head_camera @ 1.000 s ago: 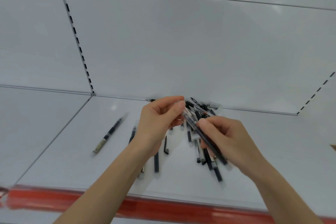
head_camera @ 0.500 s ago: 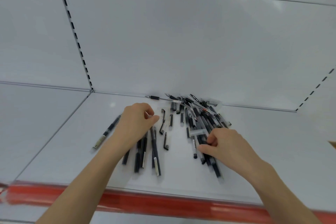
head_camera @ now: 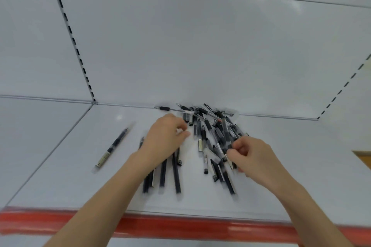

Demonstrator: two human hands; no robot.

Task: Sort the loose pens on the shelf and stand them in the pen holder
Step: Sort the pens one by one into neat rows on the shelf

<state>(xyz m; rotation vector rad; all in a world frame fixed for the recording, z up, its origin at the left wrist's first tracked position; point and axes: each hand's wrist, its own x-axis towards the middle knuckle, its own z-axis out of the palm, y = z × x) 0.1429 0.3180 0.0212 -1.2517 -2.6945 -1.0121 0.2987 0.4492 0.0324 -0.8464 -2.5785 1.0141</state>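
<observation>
Against the shelf's [head_camera: 80, 176] back edge, pens [head_camera: 218, 130] pile beside the right hand [head_camera: 259, 158].

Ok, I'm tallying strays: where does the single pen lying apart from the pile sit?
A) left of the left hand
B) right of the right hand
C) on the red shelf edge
A: the lone pen lies flat on the shelf, left of the left hand and clear of the pile.

A shop: white metal shelf [head_camera: 80, 176], slotted upright [head_camera: 76, 52], red edge strip [head_camera: 180, 228].

Two hands [head_camera: 163, 140] [head_camera: 255, 156], one shelf [head_camera: 80, 166], pens [head_camera: 218, 132] past counting.
</observation>
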